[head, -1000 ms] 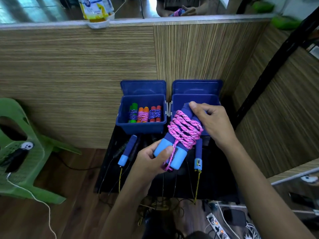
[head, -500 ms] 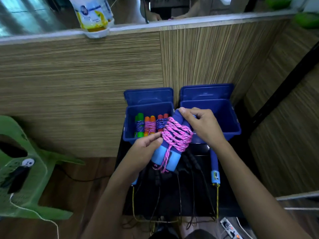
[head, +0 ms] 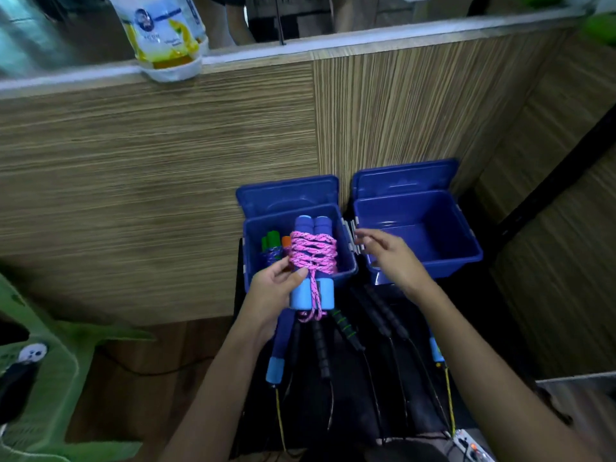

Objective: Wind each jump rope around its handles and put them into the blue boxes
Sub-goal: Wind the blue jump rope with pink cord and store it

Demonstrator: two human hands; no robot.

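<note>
— While the pink rope [head: 312, 253] sits fully wound round its pair of blue handles [head: 312, 296], which step would an onlooker say is in hand?

— The stowing one, by the look of it. The winding on this bundle appears finished, with only a short loop of cord hanging from the near end. The left hand [head: 271, 290] holds the bundle over the left blue box [head: 346, 268], its far end already past the near rim and above the box's inside.

— How does that hand hold it?

— Thumb across the near face of the handles, fingers curled behind on the left side. A firm enough clasp, carried by that hand alone.

— And the right hand [head: 388, 258]?

— Spread and loose, holding nothing. It hovers between the two boxes, over the near-left corner of the right blue box [head: 466, 258], apart from the bundle.

— What does the next move call for?

— Probably lowering the bundle into the left box beside the wound ropes already there, the green-handled one [head: 270, 240] and an orange-handled one [head: 286, 242] against the left wall. Space looks tight, so it may need tilting, or the roomier right box could take it instead. The hanging loop ought to go in too, lest the wrap slacken.

— Anything left afterwards?

— Yes: several unwound ropes [head: 373, 321] lie on the dark surface near the person, still to be wound.
</note>
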